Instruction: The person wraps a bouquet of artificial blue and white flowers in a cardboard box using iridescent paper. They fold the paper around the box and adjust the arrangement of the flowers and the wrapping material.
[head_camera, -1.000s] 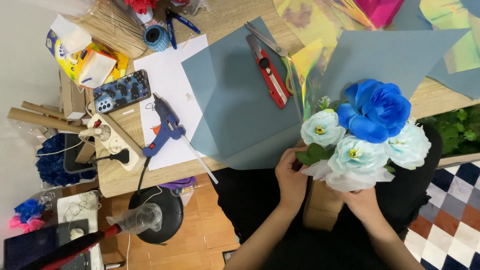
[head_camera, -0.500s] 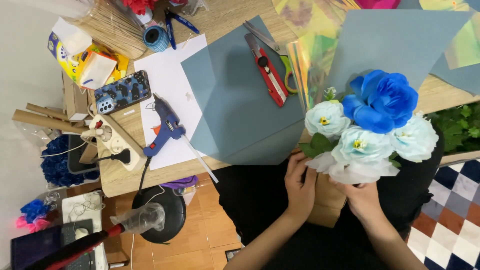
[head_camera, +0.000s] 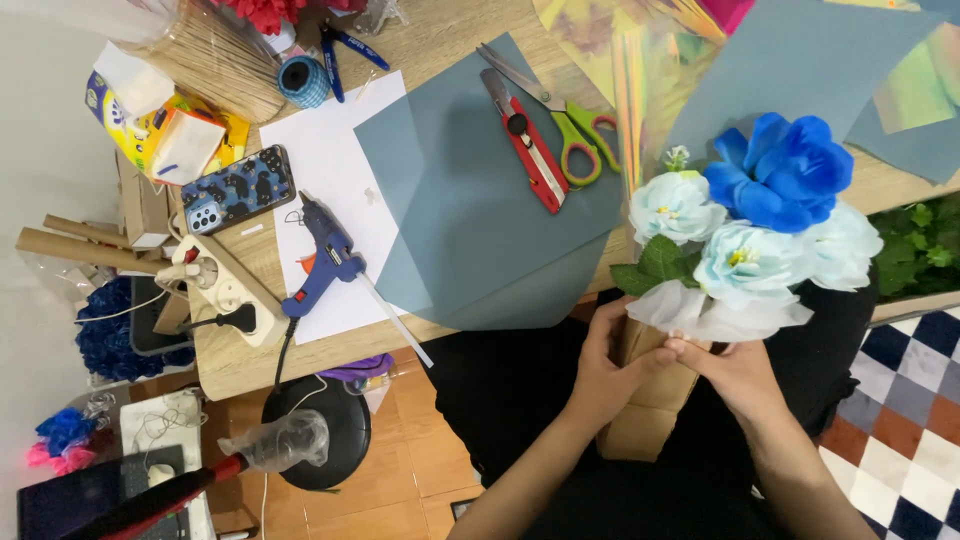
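Observation:
Both hands grip a bouquet of artificial flowers (head_camera: 745, 225) over my lap: one deep blue bloom on top, pale blue ones below, white tissue at the base. Its stem end is wrapped in brown paper (head_camera: 650, 410). My left hand (head_camera: 610, 365) clasps the left side of the brown wrap just under the tissue. On the right side my right hand (head_camera: 735, 375) holds the same wrap, fingers touching the left hand's. A grey-blue paper sheet (head_camera: 480, 210) lies on the wooden table (head_camera: 235, 365) in front of me.
On the grey sheet lie a red utility knife (head_camera: 525, 140) and green-handled scissors (head_camera: 570, 135). A blue glue gun (head_camera: 325, 260) rests on white paper, beside a phone (head_camera: 238, 190) and a white power strip (head_camera: 215, 290). Iridescent film (head_camera: 640, 70) lies behind the bouquet. A black stool (head_camera: 320, 430) stands below.
The bouquet and both hands have shifted slightly right and down in view. The hands stay closed around the brown wrap.

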